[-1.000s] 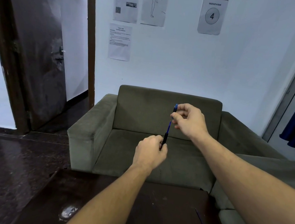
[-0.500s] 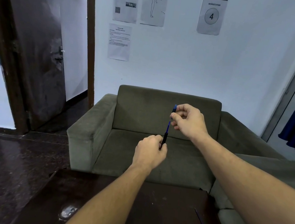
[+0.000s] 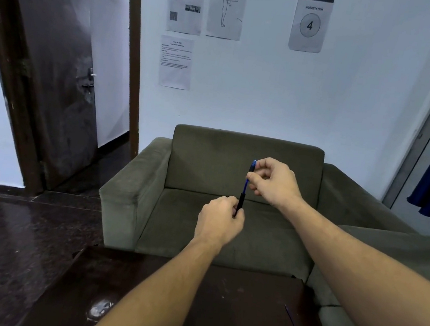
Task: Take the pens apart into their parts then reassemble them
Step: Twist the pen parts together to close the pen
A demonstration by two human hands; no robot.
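Nearest us lies the dark table [image 3: 138, 289], and at its right edge we see a thin dark rod [image 3: 294, 325], slanting from upper left to lower right; we cannot tell which pen part it is. Both our forearms reach out over the table toward the sofa.

Above the far edge of the table our left hand [image 3: 219, 221] is curled into a loose fist, its fingers closed around the black lower end of the pen [image 3: 245, 187]. The pen is held in the air between both hands, in front of the olive sofa [image 3: 208, 162]. Its long axis runs nearly upright, leaning slightly to the right at the top: black grip section down, blue barrel up.

A little higher and farther, our right hand [image 3: 273, 182] pinches the blue upper part between thumb and forefinger, the other fingers curled in. The blue tip shows just above the fingers.

Behind the sofa, the pale wall carries several paper sheets and a sign [image 3: 310, 23] reading "WORKSTATION 4". A dark door [image 3: 51, 75] stands open at left.
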